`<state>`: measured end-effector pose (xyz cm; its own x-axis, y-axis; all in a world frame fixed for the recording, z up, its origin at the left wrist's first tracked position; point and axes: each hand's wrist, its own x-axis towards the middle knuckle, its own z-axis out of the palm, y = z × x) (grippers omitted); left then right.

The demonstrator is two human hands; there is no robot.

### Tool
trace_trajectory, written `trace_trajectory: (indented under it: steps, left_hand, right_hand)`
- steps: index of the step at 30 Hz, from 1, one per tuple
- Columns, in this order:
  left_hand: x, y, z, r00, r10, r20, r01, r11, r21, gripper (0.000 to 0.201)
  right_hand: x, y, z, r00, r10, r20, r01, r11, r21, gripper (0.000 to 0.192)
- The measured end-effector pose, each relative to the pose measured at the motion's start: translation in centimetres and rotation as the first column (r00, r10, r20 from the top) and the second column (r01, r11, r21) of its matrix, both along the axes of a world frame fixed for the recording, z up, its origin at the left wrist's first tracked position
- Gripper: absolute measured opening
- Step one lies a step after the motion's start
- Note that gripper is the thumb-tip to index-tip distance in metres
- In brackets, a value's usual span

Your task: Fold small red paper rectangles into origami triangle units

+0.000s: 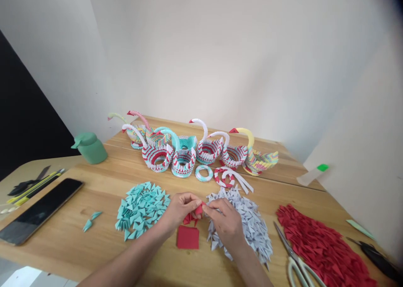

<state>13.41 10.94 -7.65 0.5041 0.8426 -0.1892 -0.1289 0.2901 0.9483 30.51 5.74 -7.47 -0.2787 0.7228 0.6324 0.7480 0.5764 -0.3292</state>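
Both hands, left hand (180, 209) and right hand (225, 220), pinch a red paper piece (198, 210).

paper swans (195, 150) line the table's (94, 245) back, scissors (296, 259) right, phone (39, 211) left, green dispenser (90, 147) behind.

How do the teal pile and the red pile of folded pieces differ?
The teal pile is a small round heap left of the hands; the red pile is a longer, larger spread at the right edge. Scissors lie beside the red pile, none by the teal. Both are folded paper triangles lying on the table.
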Motion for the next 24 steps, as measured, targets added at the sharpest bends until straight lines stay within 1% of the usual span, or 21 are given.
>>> trace_trajectory:
  steps: [3,4,5,6,8,9,10,11,13,17,21,24]
  left_hand:
    - [0.1,0.3,-0.4,0.998,0.06,0.009,-0.06,0.997,0.048,0.043]
    - [0.1,0.4,-0.6,0.996,0.085,0.022,-0.086,0.994,0.068,0.043]
    - [0.1,0.4,-0.6,0.994,0.103,0.031,-0.105,0.991,0.085,0.043]
    - [0.1,0.5,-0.7,0.993,0.113,0.033,-0.115,0.988,0.099,0.043]
    - [0.2,0.4,-0.6,0.994,0.108,0.02,-0.109,0.987,0.119,0.042]
    - [0.2,0.3,-0.5,0.995,0.099,0.008,-0.099,0.987,0.128,0.041]
    - [0.2,0.1,-0.4,0.996,0.087,-0.004,-0.086,0.987,0.138,0.04]
    - [0.2,0.0,-0.3,0.997,0.074,-0.014,-0.071,0.986,0.148,0.039]
    - [0.2,-0.3,-0.1,0.998,0.049,-0.03,-0.043,0.986,0.162,0.038]
    - [0.3,-0.4,0.2,0.999,0.008,-0.035,-0.003,0.989,0.151,0.038]
    - [0.3,-0.2,0.1,0.999,0.019,-0.051,-0.012,0.991,0.131,0.037]
    - [0.2,-0.2,0.1,0.998,0.022,-0.065,-0.013,0.99,0.139,0.036]
  right_hand:
    - [-0.1,0.1,0.2,0.989,0.032,-0.147,-0.049,0.992,-0.113,0.029]
    - [-0.1,0.1,0.4,0.972,0.029,-0.233,-0.073,0.98,-0.184,0.027]
    - [-0.1,0.1,0.5,0.943,0.002,-0.332,-0.098,0.957,-0.274,0.026]
    - [-0.1,0.1,0.5,0.901,-0.048,-0.43,-0.128,0.92,-0.371,0.025]
    - [-0.2,0.1,0.5,0.788,-0.186,-0.586,-0.2,0.824,-0.53,0.029]
    - [-0.3,0.1,0.3,0.736,-0.242,-0.632,-0.241,0.779,-0.579,0.032]
    - [-0.4,0.2,0.2,0.7,-0.278,-0.658,-0.272,0.747,-0.606,0.033]
    - [-0.6,0.2,0.0,0.682,-0.299,-0.668,-0.289,0.729,-0.621,0.032]
    - [-0.9,0.3,-0.3,0.676,-0.322,-0.663,-0.282,0.718,-0.636,0.03]
    - [-1.0,0.4,-0.5,0.686,-0.331,-0.648,-0.224,0.751,-0.622,0.03]
    - [-0.8,0.3,-0.5,0.72,-0.333,-0.609,-0.179,0.758,-0.627,0.028]
    - [-0.8,0.3,-0.5,0.735,-0.325,-0.596,-0.175,0.757,-0.629,0.025]
